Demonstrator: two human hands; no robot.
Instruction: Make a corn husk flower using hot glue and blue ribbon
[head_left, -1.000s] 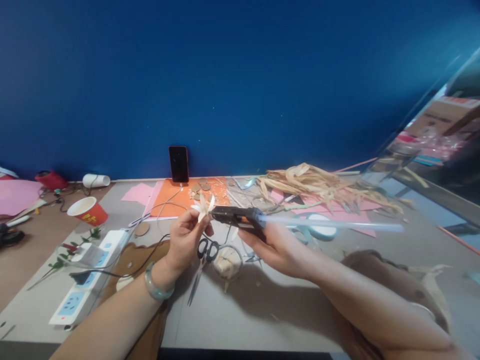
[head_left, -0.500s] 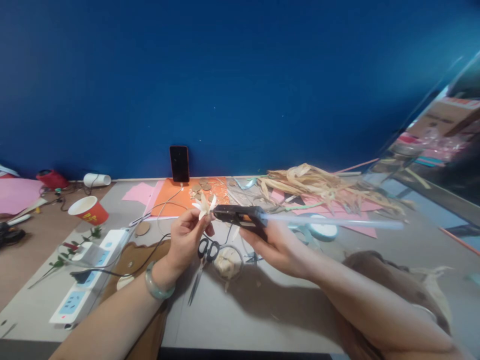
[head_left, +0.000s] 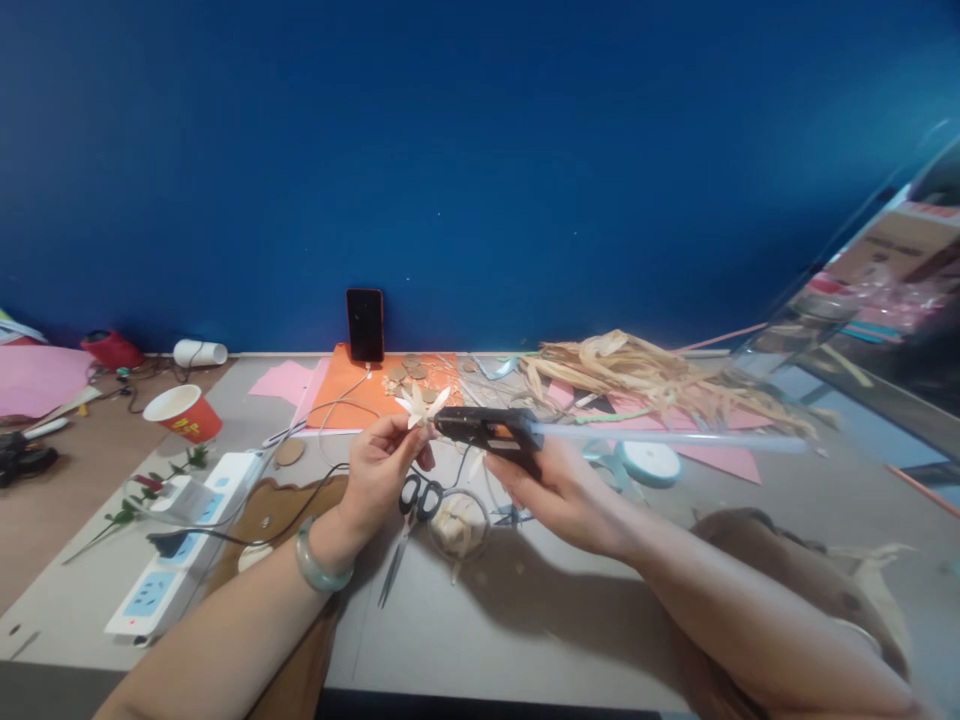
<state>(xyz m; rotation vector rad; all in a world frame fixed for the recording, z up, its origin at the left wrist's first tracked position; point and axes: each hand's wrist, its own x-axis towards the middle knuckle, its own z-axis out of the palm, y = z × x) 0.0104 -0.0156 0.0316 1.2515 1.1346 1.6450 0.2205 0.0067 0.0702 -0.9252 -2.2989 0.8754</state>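
Note:
My left hand [head_left: 379, 477] is closed in a pinch on a small pale straw flower [head_left: 422, 404], held up above the table. My right hand [head_left: 564, 488] grips a black glue gun [head_left: 487, 430] with a long clear glue stick [head_left: 675, 438] running out of its back to the right. The gun's nozzle points left and touches the flower's base. A green bangle [head_left: 319, 571] circles my left wrist. Under my hands lie black-handled scissors [head_left: 409, 515] and a small clear bowl [head_left: 457, 521] holding pale pieces.
A white power strip [head_left: 176, 545] with a black cable lies at the left, near a red paper cup [head_left: 184, 412]. A phone [head_left: 365, 324] leans on the blue wall behind orange paper [head_left: 352, 385]. A heap of dried husks [head_left: 652, 375] and a tape roll [head_left: 651, 463] sit to the right.
Both hands with the flower and the glue gun have shifted slightly right and up; the nozzle stays at the flower. My view has tilted a little.

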